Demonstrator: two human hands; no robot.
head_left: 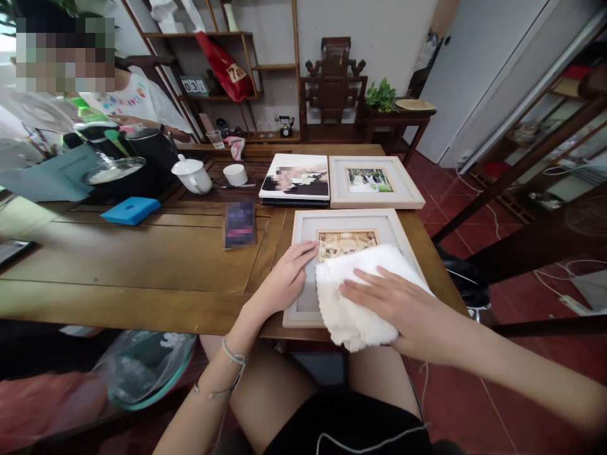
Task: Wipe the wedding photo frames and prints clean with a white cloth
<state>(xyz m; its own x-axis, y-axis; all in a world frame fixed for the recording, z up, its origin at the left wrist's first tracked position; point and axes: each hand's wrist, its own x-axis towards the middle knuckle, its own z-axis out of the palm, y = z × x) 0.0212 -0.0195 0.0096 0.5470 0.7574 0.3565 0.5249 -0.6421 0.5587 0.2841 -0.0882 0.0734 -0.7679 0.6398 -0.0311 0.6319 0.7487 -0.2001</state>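
Note:
A light-wood picture frame (296,253) lies face up at the near edge of the wooden table, with an ornate tan picture (348,240) in its middle. My left hand (291,272) rests on the left side of this frame, fingers stretched out. A folded white cloth (341,316) covers the lower right of the frame and part of the picture. Flat on top of the cloth, fingers spread, presses my right hand (389,297); its thumb is hidden.
Behind lie another framed photo (370,180) and a stacked photo album (296,177). Leftward are a dark packet (239,224), a blue block (130,210), a lidded white cup (191,175) and a small white bowl (235,174). A person (137,95) is at the far left. A lined bin (152,366) stands below.

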